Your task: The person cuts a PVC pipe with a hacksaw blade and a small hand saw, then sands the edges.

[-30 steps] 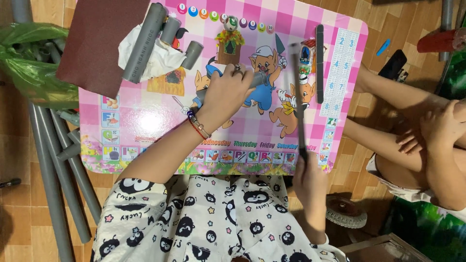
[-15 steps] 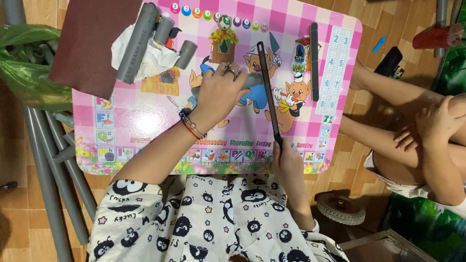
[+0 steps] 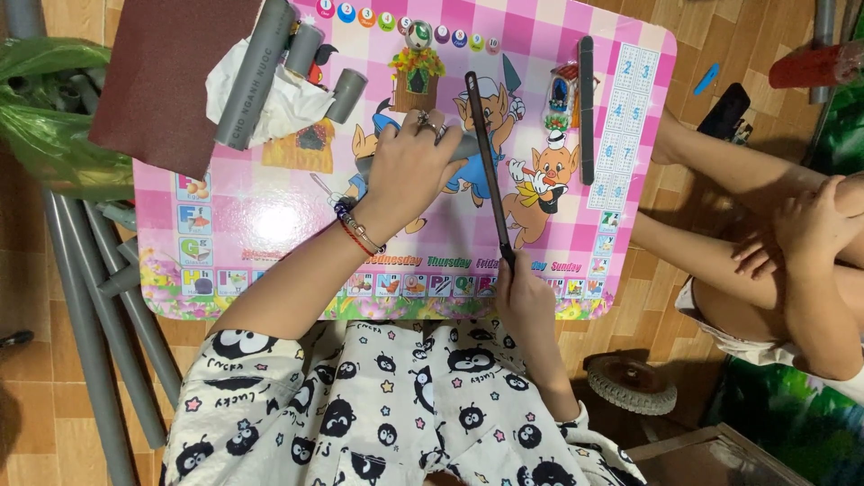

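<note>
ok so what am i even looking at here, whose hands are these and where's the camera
The camera sits on a person's head and looks straight down, so the two bare arms coming up from the bottom are that person's own. Their left hand presses a short grey plastic pipe piece onto a small pink checked table with cartoon pictures. Their right hand grips the end of a long thin dark blade-like tool, which lies across the pipe. Also on the table: a dark red-brown sheet, more grey pipes on white crumpled paper, and a second dark strip. Long grey pipes lie on the floor at the left. The arms and legs at the right belong to another person.
</note>
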